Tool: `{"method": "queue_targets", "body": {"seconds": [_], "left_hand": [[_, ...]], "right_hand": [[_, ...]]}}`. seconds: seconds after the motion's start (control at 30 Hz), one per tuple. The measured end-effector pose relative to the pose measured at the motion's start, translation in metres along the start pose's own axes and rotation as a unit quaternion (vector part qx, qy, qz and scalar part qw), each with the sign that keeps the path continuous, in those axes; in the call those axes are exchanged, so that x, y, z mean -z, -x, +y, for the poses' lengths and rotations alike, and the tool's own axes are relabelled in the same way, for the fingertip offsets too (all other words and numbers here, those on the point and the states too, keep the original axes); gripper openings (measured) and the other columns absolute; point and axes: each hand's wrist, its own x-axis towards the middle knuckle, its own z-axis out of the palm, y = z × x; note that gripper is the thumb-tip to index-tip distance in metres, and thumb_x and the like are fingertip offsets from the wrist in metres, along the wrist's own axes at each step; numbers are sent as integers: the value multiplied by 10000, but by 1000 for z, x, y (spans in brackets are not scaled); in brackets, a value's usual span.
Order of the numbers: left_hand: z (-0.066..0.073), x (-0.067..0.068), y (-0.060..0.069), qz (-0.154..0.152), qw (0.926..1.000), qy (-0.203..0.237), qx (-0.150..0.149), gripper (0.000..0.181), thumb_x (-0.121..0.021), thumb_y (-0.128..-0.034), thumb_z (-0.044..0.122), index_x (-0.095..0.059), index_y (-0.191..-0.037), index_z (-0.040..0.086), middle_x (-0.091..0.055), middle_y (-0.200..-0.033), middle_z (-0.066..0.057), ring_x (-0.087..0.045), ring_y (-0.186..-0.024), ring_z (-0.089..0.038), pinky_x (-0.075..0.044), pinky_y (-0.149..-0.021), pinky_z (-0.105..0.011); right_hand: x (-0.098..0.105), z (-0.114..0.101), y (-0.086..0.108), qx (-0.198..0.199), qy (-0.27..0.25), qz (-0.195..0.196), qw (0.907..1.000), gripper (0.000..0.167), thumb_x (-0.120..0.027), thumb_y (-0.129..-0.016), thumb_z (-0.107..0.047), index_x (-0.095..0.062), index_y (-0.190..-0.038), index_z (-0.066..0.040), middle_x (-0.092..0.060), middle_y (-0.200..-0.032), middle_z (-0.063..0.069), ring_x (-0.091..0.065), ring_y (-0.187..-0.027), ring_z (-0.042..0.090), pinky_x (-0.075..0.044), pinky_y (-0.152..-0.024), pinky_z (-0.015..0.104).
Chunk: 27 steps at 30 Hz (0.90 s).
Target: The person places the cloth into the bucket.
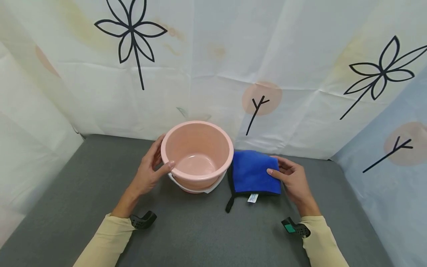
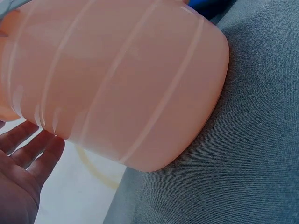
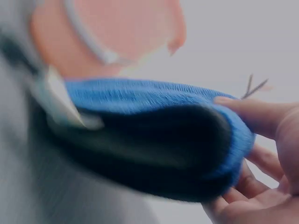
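Note:
A pink plastic bucket (image 1: 197,178) with a white handle (image 1: 213,188) stands on the grey table, its opening facing up. My left hand (image 1: 149,175) holds it at the left, thumb over the rim and fingers along the outer wall. To the bucket's right is a folded blue cloth (image 1: 253,172) with a black edge, a black hanging loop (image 1: 229,204) and a white label (image 1: 252,198). My right hand (image 1: 295,181) pinches this cloth at its right side, thumb on top. In the right wrist view the cloth (image 3: 140,95) bulges between its layers, showing a dark inside.
The grey tabletop (image 1: 207,237) spreads toward me and to both sides. Behind it hangs a white sheet (image 1: 213,55) printed with flowers, close to the back of the bucket. More sheeting closes off the left and right sides.

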Motion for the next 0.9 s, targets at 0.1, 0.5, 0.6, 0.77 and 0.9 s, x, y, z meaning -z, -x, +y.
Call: {"method": "queue_targets", "body": {"seconds": [0.1,0.5,0.6,0.77,0.9], "left_hand": [[-1,-1,0,-12,10000,38,1,834,-629,-917,0,-226,-1629,162,-307,-1622,-142,-390,-1425,-355,-417,-1091,-285],[-1,-2,0,119,9999,93,11,827,-631,-909,-9,-245,-1624,150,-327,-1611,-148,-402,-1414,-357,-418,-1083,-265],[-1,-3,1,134,9999,88,17,827,-628,-907,-12,-232,-1623,102,-329,-1608,-156,-406,-1408,-362,-420,-1077,-252],[-2,-3,1,136,9998,112,5,830,-624,-906,-19,-225,-1624,97,-328,-1608,-162,-402,-1409,-367,-420,-1076,-246],[-2,-4,1,143,9998,138,-38,831,-618,-904,-29,-224,-1625,96,-330,-1604,-174,-401,-1409,-366,-420,-1074,-239]], "right_hand": [[-4,-22,4,269,-470,171,9984,413,-707,-894,95,-632,-1298,52,-721,-1086,8,-690,-979,136,-577,-787,246],[-1,-109,-3,1081,-938,50,9897,397,-635,-905,165,-642,-1285,52,-670,-1100,102,-673,-991,210,-596,-799,309],[-1,-128,-9,1271,-955,-80,9872,399,-629,-905,166,-637,-1290,61,-654,-1107,112,-651,-1015,231,-592,-824,320],[-13,-152,-19,1354,-785,-275,9873,416,-666,-895,139,-639,-1300,51,-631,-1139,136,-631,-1048,262,-585,-846,323],[-29,-165,-25,1304,-597,-357,9890,409,-689,-896,104,-664,-1292,6,-630,-1178,150,-626,-1086,296,-580,-863,332]]}}
